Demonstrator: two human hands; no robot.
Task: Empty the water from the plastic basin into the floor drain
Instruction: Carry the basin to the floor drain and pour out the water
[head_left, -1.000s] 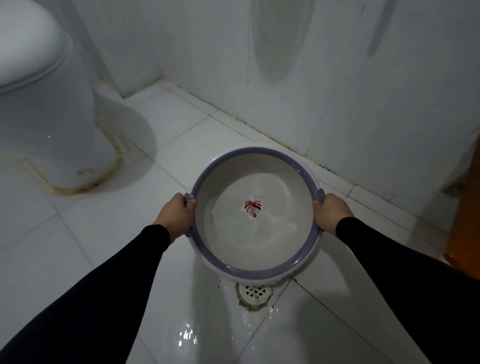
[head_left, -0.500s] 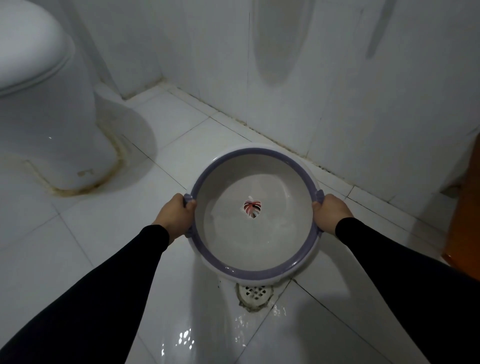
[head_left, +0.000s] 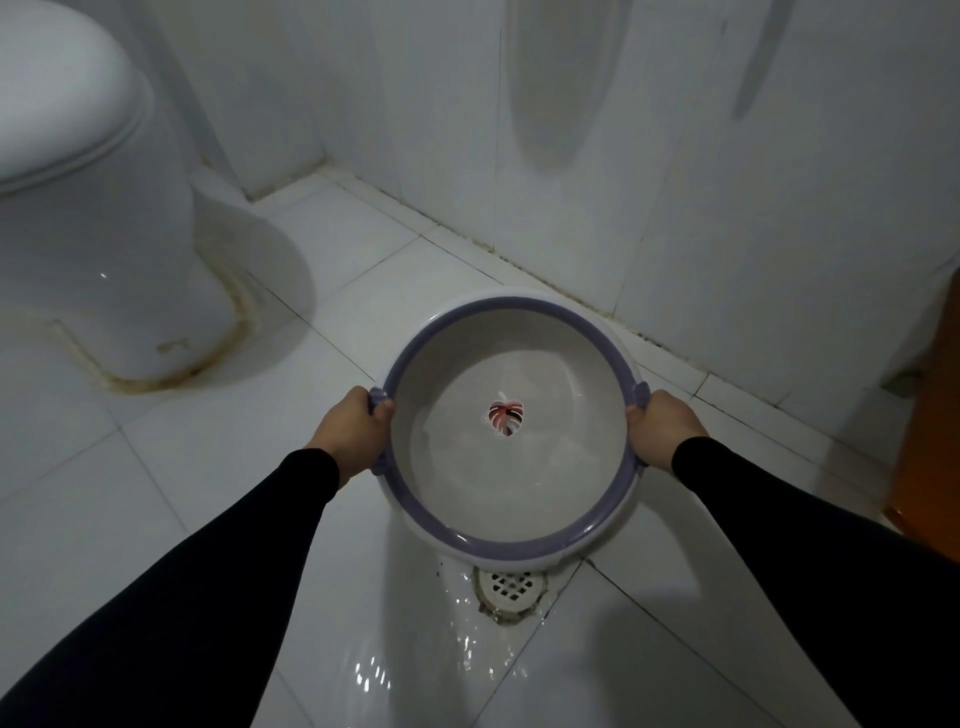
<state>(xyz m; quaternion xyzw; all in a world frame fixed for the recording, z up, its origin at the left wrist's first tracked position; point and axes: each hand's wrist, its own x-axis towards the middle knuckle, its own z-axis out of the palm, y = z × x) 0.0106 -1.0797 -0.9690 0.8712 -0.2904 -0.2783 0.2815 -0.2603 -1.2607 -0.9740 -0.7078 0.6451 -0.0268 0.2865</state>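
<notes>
Nearest: two black sleeves (head_left: 218, 566) reach fwd from the bottom corners. Below them the white tile floor (head_left: 119, 499) is glossy, w/ a wet patch glinting around the drain (head_left: 511, 584), a round white grate set at a tile joint. Water sheets down onto the tiles at the drain's left edge.

Basin (head_left: 415, 512), white w/ purple rim, is held in the air just above and beyond the drain, near edge tipped down toward it; a shallow pool of water sits in the near half, and a red leaf print marks the bottom centre. Left hand (head_left: 353, 428) grips the left rim handle, fingers curled round it, thumb on the rim. Right hand (head_left: 662, 434) grips the right handle the same way, fingers wrapped under, mostly hidden.

Farther left: toilet (head_left: 98, 249), lid down, w/ brown staining round its base on the floor. Far right edge: an orange object (head_left: 930, 431), cut off, can't tell what. Behind: white wall (head_left: 727, 208) w/ grey streak marks, dark grime along the floor joint.
</notes>
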